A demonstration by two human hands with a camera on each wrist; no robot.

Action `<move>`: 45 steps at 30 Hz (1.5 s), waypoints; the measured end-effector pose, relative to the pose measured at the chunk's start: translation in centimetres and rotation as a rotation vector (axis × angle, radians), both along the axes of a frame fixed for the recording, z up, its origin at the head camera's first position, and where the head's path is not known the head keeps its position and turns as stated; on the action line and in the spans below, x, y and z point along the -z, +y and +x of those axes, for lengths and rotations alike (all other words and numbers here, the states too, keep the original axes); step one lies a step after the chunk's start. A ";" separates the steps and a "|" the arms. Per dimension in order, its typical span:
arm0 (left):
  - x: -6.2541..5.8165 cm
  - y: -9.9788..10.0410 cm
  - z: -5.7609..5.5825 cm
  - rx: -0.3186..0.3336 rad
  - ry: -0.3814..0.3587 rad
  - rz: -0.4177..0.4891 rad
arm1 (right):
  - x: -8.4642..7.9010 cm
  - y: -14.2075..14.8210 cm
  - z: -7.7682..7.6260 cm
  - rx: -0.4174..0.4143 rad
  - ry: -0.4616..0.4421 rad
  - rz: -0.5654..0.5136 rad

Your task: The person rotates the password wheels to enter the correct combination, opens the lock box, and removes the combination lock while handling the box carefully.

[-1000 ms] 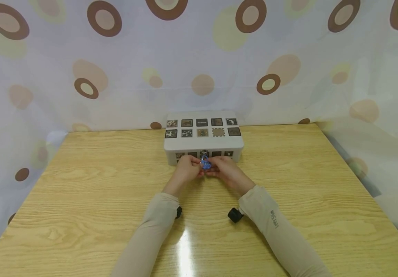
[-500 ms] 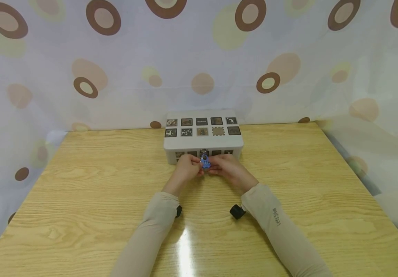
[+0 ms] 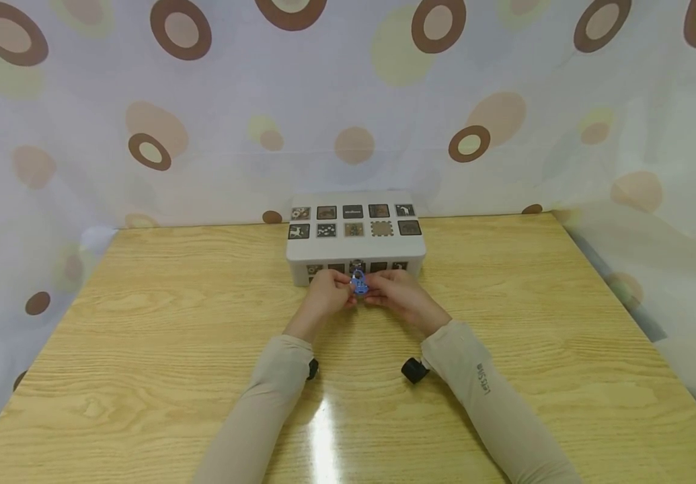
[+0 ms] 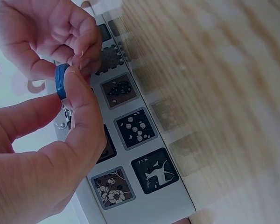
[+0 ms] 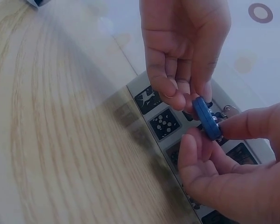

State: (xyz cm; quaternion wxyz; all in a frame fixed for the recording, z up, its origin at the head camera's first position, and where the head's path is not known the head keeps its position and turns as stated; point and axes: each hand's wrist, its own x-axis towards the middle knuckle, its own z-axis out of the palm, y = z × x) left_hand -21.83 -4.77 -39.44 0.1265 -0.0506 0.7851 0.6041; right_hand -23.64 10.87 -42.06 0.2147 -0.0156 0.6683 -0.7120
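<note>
A small blue padlock (image 3: 360, 285) with a metal shackle is held up in front of the box's latch (image 3: 357, 265). My left hand (image 3: 328, 293) pinches it from the left between thumb and finger, as the left wrist view shows at the padlock's edge (image 4: 60, 82). From the other side my right hand (image 3: 402, 296) grips it, its thumb at the small metal parts on the padlock's face (image 5: 206, 118). Behind both hands stands a closed white box (image 3: 356, 250) with dark picture squares on its lid and front. Whether the shackle is through the latch cannot be told.
The box stands at the back of a wood-grain table (image 3: 202, 323), close to a hanging curtain (image 3: 214, 175) with brown circles. Curtain also borders the table on both sides. A black wrist camera (image 3: 414, 370) juts from the right sleeve.
My right hand and forearm have shifted slightly to the right since a second ago. The padlock tilts a little differently between the fingers; the left hand stays nearly where it was.
</note>
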 end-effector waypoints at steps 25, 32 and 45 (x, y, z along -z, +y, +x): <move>0.0 0.1 0.3 0.000 0.055 -0.070 | -0.3 0.1 0.2 0.028 -0.024 0.024; -0.1 0.0 0.2 0.013 0.055 -0.101 | -0.5 0.2 0.1 0.024 -0.044 0.005; 0.0 0.1 0.2 0.022 0.068 -0.112 | -0.2 0.0 0.0 0.089 -0.077 -0.016</move>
